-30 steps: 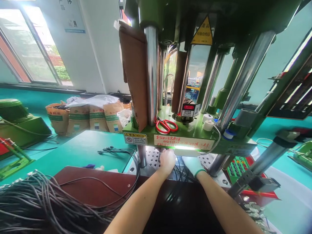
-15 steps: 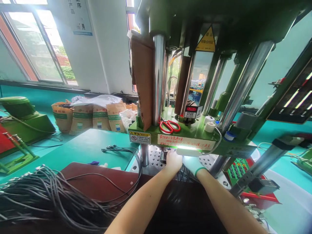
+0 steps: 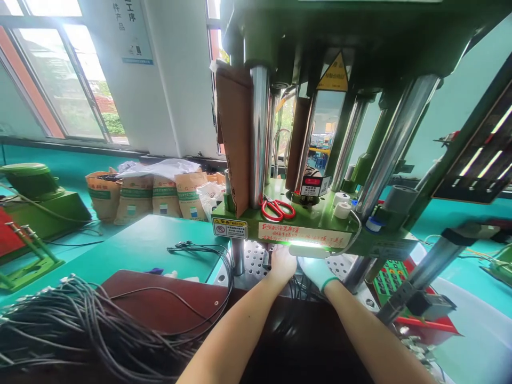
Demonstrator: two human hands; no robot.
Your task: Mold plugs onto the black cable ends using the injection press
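Observation:
Both my hands reach under the front plate of a green press (image 3: 240,213), side by side above its perforated metal bed (image 3: 255,261). My left hand (image 3: 283,262) is bare, and its fingers are hidden behind the plate's lower edge and a lit lamp (image 3: 309,250). A white glove with a green cuff covers my right hand (image 3: 318,268); its fingers are out of sight behind the lamp too. Several black cables (image 3: 295,288) hang down between and below the hands. Whether either hand holds one cannot be seen. A dark block (image 3: 267,260) sits just left of my left hand.
Red-handled scissors (image 3: 279,209) and white tape rolls (image 3: 342,209) lie on the press ledge. A large bundle of black cables (image 3: 92,325) covers the left front, with more cables (image 3: 192,246) on the green table (image 3: 160,240). A control panel (image 3: 394,277) stands right.
The view has shifted slightly, so the press sits a little lower in the picture. Both hands stay in nearly the same place under the plate.

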